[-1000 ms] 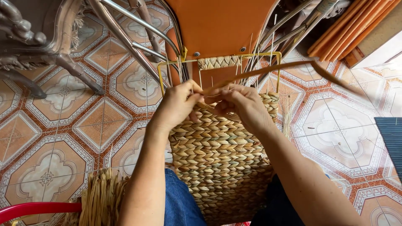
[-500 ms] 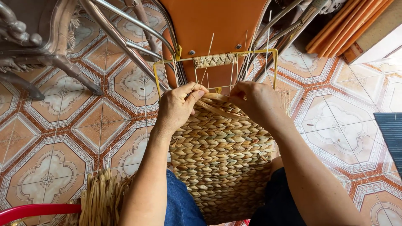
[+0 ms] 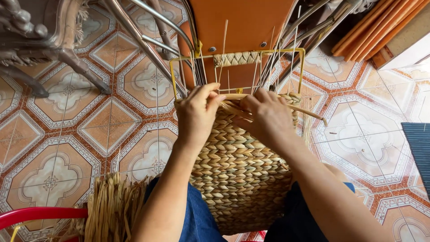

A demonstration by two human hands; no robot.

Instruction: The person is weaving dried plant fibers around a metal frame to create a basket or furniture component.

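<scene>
Left hand (image 3: pixel 197 112): fingers pinching the straw strands (image 3: pixel 233 107) at the basket's top edge.
Right hand (image 3: pixel 268 117): fingers clamping the same strands beside it.
Woven basket (image 3: pixel 237 170): standing on the lap, under the yellow wire frame (image 3: pixel 302 67).
Loose straw bundle (image 3: pixel 114 210): lying left of the basket.

patterned tile floor (image 3: pixel 89 134), straw bundle (image 3: pixel 112 210), blue mat (image 3: pixel 419 148)

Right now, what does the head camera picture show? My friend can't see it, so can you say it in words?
Two bare hands, left hand and right hand, pinch pale straw strands at the top edge of a tan woven straw basket held on a yellow wire frame. Underneath lies an orange patterned tile floor, with a loose dried straw bundle at lower left.
</scene>
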